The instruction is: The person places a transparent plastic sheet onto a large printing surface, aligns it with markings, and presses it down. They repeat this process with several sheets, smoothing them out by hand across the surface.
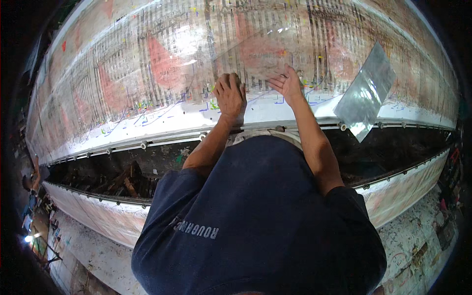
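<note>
My left hand (pixel 230 98) is on the long table's near side, back of the hand up. Its fingers are curled down, and their tips are hidden, so whatever they may hold does not show. My right hand (pixel 289 87) is just to its right over the table, palm turned up and fingers stretched apart, with nothing in it. Under both hands lies the pale tabletop (pixel 265 114), stained red and brown, with dark stripes and small coloured marks. Farther right, a shiny clear plastic sheet (pixel 366 91) lies slanted, its lower corner hanging over the near edge.
A metal rail with round knobs (pixel 144 145) runs along the table's near edge. Behind me stands a second long table (pixel 93 209), with a dark gap between holding wood scraps (pixel 129 179). At the far left are another person (pixel 33 184) and a bright lamp (pixel 28 239).
</note>
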Action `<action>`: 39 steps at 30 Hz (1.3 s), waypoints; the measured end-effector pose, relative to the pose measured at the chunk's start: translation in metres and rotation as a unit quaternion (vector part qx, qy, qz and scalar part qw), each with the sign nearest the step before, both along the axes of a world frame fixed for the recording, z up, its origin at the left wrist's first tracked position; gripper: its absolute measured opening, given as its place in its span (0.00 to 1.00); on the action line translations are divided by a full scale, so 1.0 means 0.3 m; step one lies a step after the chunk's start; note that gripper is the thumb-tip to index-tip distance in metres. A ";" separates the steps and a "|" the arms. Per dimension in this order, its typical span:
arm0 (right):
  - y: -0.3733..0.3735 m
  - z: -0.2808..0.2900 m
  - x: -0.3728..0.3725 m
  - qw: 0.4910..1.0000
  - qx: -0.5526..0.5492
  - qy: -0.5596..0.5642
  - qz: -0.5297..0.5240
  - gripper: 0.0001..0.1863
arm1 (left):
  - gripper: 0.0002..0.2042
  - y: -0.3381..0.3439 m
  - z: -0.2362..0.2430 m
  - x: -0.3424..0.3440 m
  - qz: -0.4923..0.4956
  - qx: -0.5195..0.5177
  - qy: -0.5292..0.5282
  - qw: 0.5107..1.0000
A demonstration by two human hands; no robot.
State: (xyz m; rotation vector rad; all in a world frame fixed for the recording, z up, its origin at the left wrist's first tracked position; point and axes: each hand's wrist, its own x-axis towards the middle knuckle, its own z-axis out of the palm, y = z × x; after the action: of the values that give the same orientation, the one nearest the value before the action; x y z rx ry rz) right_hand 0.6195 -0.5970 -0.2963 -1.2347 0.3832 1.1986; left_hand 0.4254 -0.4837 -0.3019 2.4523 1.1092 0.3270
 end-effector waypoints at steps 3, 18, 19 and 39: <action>0.123 -0.024 0.025 0.999 -0.038 0.008 -0.019 0.21 | 0.29 0.008 -0.020 -0.016 -0.046 0.045 0.019 0.998; 0.533 0.226 0.161 0.930 0.088 -0.287 0.211 0.27 | 0.25 0.126 0.024 0.100 -0.074 0.021 0.112 0.991; 0.445 0.225 0.115 0.904 0.014 -0.366 0.220 0.21 | 0.25 0.156 -0.003 0.112 -0.058 0.037 0.066 0.995; -1.398 0.064 0.512 0.945 -0.260 -0.111 -0.166 0.27 | 0.20 -0.615 0.048 0.840 -0.149 -0.278 -0.091 0.944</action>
State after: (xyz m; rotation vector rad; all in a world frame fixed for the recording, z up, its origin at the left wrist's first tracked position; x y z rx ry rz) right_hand 0.7730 -1.0164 -0.2769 -1.6605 0.7378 0.6739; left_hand 0.6774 -0.6682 -0.2876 1.9908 0.6265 0.1186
